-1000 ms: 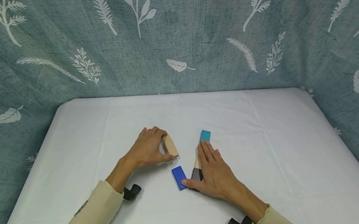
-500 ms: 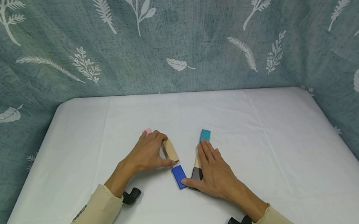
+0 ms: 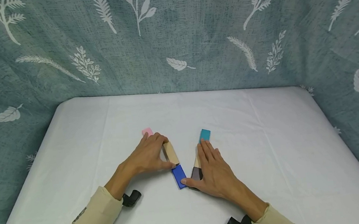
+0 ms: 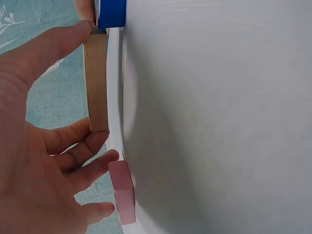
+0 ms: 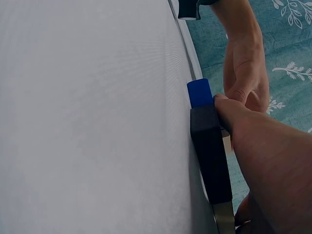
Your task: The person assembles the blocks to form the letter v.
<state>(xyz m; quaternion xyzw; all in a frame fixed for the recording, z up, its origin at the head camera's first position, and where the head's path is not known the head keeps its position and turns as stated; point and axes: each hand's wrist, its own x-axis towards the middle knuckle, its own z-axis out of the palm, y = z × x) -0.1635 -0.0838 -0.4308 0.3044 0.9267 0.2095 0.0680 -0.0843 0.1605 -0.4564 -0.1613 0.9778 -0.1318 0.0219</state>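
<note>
My left hand [image 3: 148, 155] pinches a plain wooden block [image 3: 171, 153] lengthwise, thumb at its near end and fingers at its far end. That near end meets a blue block [image 3: 179, 177]. My right hand [image 3: 215, 173] lies with straight fingers along a slanting row: a black block [image 5: 210, 151] nearest, a second wooden block [image 3: 197, 163] partly under the fingers, then a teal block [image 3: 204, 134] at the fingertips. The right thumb touches the blue block's edge. A pink block [image 4: 123, 192] is beside the left hand's outer fingers, partly hidden by them in the head view.
A white cloth [image 3: 254, 147] covers the table. A teal curtain [image 3: 171, 45] with white leaf prints hangs behind and at both sides. Black wrist cameras [image 3: 132, 198] hang below both sleeves, close over the cloth.
My left hand has slid the wooden block toward me until its near end reaches the blue block. The pink block has come into view behind that hand. The right hand has stayed still.
</note>
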